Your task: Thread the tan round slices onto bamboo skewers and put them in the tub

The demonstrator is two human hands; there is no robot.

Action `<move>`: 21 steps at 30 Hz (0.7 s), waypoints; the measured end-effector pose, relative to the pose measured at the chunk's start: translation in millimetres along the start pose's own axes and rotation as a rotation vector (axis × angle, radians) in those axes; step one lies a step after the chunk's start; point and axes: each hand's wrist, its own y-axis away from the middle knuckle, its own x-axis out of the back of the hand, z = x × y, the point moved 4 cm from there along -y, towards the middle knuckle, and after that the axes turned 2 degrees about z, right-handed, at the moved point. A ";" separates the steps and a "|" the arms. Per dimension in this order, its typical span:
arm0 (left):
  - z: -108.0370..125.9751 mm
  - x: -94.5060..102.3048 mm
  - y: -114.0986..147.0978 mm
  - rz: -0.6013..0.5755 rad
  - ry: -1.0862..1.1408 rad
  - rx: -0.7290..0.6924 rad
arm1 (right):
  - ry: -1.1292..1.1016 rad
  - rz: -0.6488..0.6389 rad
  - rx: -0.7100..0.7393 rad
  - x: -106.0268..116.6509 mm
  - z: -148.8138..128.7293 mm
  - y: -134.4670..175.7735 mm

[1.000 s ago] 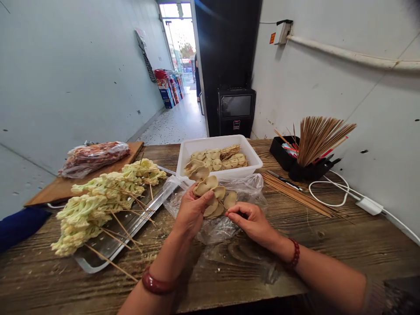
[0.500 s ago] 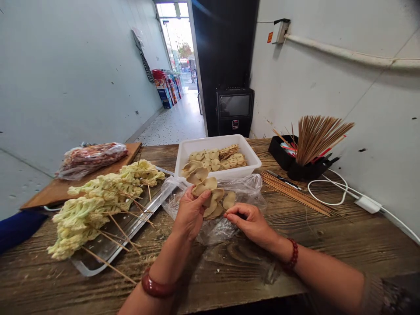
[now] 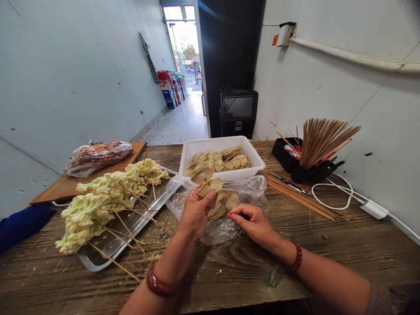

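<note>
1. On our grainy wooden table [image 3: 249, 282] we have a white tub [image 3: 243, 173] and a crumpled plastic bag [image 3: 251, 188].
2. Over the bag, our left hand [image 3: 195, 214], nearly closed, clasps beige slices [image 3: 210, 187]; our right hand [image 3: 254, 225] pinches their stick [image 3: 226, 207].
3. Beyond, we see speckled floor [image 3: 177, 124] and pale walls [image 3: 82, 78].

Looking in from my end, I've got scuffed pale walls [image 3: 82, 65], a speckled floor [image 3: 177, 124] running to a super bright, daylit doorway [image 3: 184, 39], a tall black panel [image 3: 231, 48] beside it, chunky white pipe [image 3: 344, 54] on the right, plus a grainy wooden table [image 3: 229, 280] up front.
</note>
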 end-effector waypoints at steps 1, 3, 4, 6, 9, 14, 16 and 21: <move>0.0 -0.4 0.3 -0.003 0.001 0.002 | 0.000 0.000 -0.003 0.0 0.0 0.0; -0.1 -1.1 0.8 -0.011 0.004 0.004 | -0.003 0.003 -0.012 0.2 0.1 0.1; -0.1 -1.4 1.0 -0.015 0.006 0.002 | -0.006 0.004 -0.014 0.2 0.1 0.1; -0.4 -1.8 1.0 -0.025 0.009 -0.001 | -0.009 0.007 -0.013 0.2 -0.1 0.0; -1.7 -1.5 0.5 -0.038 0.014 -0.001 | 0.001 0.014 -0.009 0.3 -0.2 0.0; -4.8 -0.2 -0.4 -0.038 0.002 0.012 | 0.010 0.019 -0.016 0.6 1.1 0.0; -5.9 -0.5 0.0 -0.032 -0.006 0.019 | 0.005 0.015 -0.017 0.6 1.3 -0.2; -7.2 -1.7 1.4 -0.033 -0.004 0.024 | -0.007 0.024 -0.005 1.5 0.6 -0.6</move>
